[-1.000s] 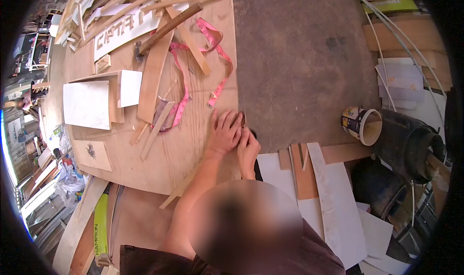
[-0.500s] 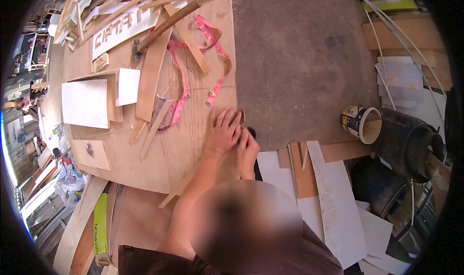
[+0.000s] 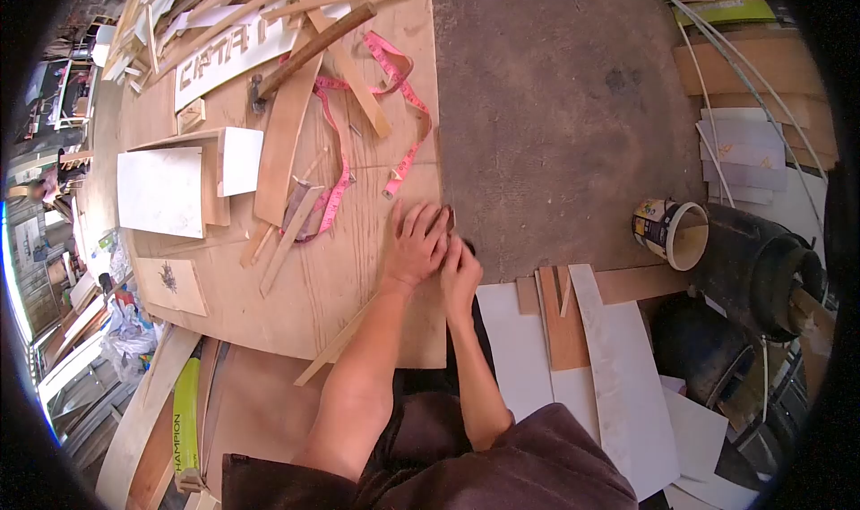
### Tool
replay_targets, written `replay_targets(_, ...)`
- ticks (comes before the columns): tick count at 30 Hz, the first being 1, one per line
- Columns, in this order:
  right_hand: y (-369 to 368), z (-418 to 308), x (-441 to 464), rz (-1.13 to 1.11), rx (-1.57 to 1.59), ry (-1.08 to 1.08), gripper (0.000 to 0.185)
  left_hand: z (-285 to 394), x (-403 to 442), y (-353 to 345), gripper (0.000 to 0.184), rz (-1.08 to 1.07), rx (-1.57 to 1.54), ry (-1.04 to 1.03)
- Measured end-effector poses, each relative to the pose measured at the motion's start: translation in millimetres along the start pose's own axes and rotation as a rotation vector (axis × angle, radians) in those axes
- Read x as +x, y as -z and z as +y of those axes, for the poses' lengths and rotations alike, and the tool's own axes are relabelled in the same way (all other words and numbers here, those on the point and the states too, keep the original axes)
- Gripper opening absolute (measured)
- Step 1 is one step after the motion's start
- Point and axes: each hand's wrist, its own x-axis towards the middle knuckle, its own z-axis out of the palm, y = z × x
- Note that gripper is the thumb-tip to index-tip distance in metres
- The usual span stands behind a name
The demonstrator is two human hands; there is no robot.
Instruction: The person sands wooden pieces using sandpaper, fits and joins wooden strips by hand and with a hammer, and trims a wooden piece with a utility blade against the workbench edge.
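My left hand (image 3: 417, 248) lies palm down on the plywood tabletop (image 3: 331, 322) by its right edge, its fingers stretched forward and slightly apart. A small dark brown piece (image 3: 451, 219) shows beside its index fingertip; its kind is unclear. My right hand (image 3: 460, 277) is against the left one at the table edge, fingers closed in a pinch, and what they hold is hidden. Ahead of my hands a pink tape measure (image 3: 337, 197) curls over the wood. Near it are a hammer (image 3: 313, 49) with a wooden handle and a thin wooden strip (image 3: 291, 237).
A white board with cut-out letters (image 3: 228, 58) and piled wood strips (image 3: 215, 8) occupy the table's far left. A white-faced box (image 3: 161, 192) stands nearer. On the floor at right are a paint bucket (image 3: 688, 235), a black drum (image 3: 748, 250) and white panels (image 3: 627, 367).
My head has drawn back a little, so my forearms and lap now show below the hands. Both hands keep nearly the same place at the table edge.
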Motion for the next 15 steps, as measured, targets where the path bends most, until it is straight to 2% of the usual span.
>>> replay_targets(2, -0.7, 10.2, -17.0, 0.079, 0.061, 0.087, 0.038, 0.4, 1.4, 0.6, 0.045, -0.003, -0.012, -0.005)
replay_targets(6, 0.7, -12.8, -1.3, 0.012, -0.004, -0.008, 0.038, 2.5, -0.7, 2.1, 0.046, -0.006, -0.004, -0.001)
replay_targets(10, -0.8, -9.8, 3.7, -0.002, 0.015, -0.008, 0.038, 2.0, 4.5, 5.5, 0.047, -0.016, 0.048, -0.025)
replay_targets(12, -1.6, 3.3, -16.4, 0.109, 0.061, 0.100, 0.037, 3.6, 3.2, 7.0, 0.047, -0.032, 0.008, -0.007)
replay_targets(15, -1.9, -2.0, -8.9, 0.051, 0.043, 0.042, 0.039, 6.4, 1.8, 6.8, 0.047, -0.033, 0.040, 0.008)
